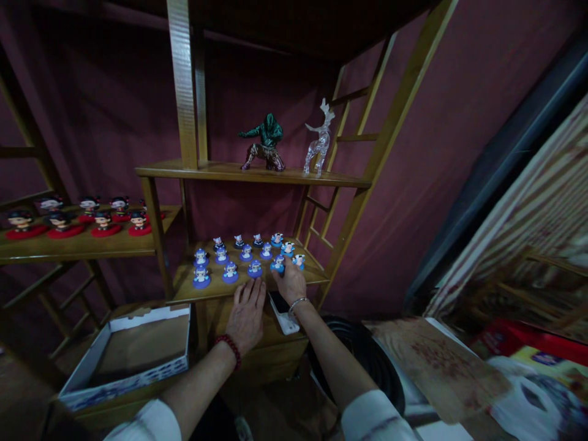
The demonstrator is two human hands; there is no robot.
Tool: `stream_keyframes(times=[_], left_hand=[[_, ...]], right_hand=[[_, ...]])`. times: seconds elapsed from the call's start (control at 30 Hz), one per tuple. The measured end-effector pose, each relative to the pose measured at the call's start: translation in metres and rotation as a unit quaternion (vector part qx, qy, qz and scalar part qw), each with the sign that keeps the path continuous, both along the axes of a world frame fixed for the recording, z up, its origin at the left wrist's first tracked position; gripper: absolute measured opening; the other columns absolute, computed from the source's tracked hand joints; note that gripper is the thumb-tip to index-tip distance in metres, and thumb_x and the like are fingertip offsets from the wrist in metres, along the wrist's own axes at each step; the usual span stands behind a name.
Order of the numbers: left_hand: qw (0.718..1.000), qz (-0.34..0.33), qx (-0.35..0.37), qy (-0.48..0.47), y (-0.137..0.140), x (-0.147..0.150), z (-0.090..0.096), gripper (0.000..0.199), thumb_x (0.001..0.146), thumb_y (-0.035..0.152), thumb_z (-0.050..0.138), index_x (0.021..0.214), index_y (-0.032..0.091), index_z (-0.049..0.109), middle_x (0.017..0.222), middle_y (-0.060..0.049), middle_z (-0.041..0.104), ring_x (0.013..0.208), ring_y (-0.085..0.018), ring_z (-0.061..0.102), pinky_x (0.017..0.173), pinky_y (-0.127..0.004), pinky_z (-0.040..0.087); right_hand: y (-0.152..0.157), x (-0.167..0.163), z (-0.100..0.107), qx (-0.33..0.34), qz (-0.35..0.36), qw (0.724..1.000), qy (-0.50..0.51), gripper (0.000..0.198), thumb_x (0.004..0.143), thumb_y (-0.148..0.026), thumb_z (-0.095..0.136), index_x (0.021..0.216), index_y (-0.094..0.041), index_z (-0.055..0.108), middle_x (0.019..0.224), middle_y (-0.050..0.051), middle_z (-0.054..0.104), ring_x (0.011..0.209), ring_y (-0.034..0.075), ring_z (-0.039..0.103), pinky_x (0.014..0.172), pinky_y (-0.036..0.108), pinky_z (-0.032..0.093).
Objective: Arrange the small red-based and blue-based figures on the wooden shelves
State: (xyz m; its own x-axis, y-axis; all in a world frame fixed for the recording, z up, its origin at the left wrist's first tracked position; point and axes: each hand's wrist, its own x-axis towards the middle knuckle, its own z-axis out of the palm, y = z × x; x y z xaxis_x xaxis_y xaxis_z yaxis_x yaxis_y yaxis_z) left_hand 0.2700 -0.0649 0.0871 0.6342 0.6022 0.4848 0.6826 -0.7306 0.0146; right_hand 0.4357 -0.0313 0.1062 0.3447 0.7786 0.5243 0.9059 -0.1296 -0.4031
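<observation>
My right hand (293,283), with a silver bracelet on its wrist, reaches over the front edge of the lower shelf (184,292). Its fingers are closed on a small blue-based figurine (278,263) at the right end of the front row. Beside it, my left hand (248,309) lies on the shelf edge with fingers stretched out, holding nothing. Just behind its fingertips stands a purple-based figurine (255,267). More purple figurines (230,272) stand in rows to the left. A white-and-blue figurine (298,261) is right of my right hand, partly behind its fingers.
Above, a shelf bears a green-topped crouching statue (266,141) and a clear deer (318,141). Red-based figurines (105,224) line the left shelf. Below are an open cardboard box (138,355) and a phone-like white object (285,318). A wooden post (395,122) slants at right.
</observation>
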Motion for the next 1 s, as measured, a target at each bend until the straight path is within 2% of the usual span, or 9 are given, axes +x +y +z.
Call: stream_keyframes(times=[0.23,0.57,0.7,0.83,1.0], left_hand=[[1.0,0.003,0.002,0.007,-0.002,-0.001,0.001,0.067,0.07,0.015,0.041,0.135,0.005,0.028,0.143,-0.015,0.03,0.132,-0.027,0.018,0.107,-0.046,0.013],[1.0,0.002,0.002,0.006,-0.002,-0.001,0.0,0.069,0.068,0.013,0.041,0.135,0.005,0.027,0.142,-0.015,0.03,0.132,-0.027,0.019,0.107,-0.046,0.015],[1.0,-0.002,0.009,0.008,-0.001,-0.002,0.0,0.07,0.068,0.012,0.041,0.136,0.005,0.026,0.143,-0.015,0.029,0.133,-0.026,0.017,0.107,-0.046,0.014],[1.0,0.002,0.012,0.015,-0.002,-0.002,-0.001,0.07,0.068,0.013,0.041,0.136,0.005,0.026,0.143,-0.015,0.028,0.133,-0.027,0.015,0.107,-0.046,0.013],[0.999,0.017,0.019,0.026,-0.004,0.0,-0.002,0.071,0.069,0.013,0.04,0.137,0.004,0.022,0.144,-0.018,0.025,0.134,-0.027,0.015,0.106,-0.047,0.014]], right_hand=[[-0.002,0.0,0.001,0.006,-0.001,1.0,0.003,0.048,0.077,-0.03,0.055,0.122,-0.014,0.046,0.099,0.011,0.063,0.096,0.023,0.056,0.082,0.032,0.043],[-0.001,0.002,-0.004,0.031,0.02,0.999,0.022,0.046,0.077,-0.029,0.056,0.12,-0.016,0.047,0.102,0.011,0.063,0.099,0.022,0.056,0.085,0.034,0.043],[-0.007,0.003,-0.009,0.081,0.06,0.993,0.055,0.047,0.077,-0.028,0.055,0.121,-0.015,0.045,0.107,0.011,0.061,0.103,0.022,0.055,0.089,0.036,0.043],[-0.021,0.011,-0.011,0.134,0.092,0.98,0.114,0.039,0.082,-0.029,0.048,0.117,-0.014,0.047,0.112,0.012,0.058,0.102,0.02,0.055,0.089,0.037,0.045],[-0.029,0.034,-0.003,0.172,0.029,0.978,0.111,0.036,0.08,-0.028,0.048,0.113,-0.015,0.049,0.106,0.013,0.057,0.097,0.021,0.055,0.087,0.038,0.045]])
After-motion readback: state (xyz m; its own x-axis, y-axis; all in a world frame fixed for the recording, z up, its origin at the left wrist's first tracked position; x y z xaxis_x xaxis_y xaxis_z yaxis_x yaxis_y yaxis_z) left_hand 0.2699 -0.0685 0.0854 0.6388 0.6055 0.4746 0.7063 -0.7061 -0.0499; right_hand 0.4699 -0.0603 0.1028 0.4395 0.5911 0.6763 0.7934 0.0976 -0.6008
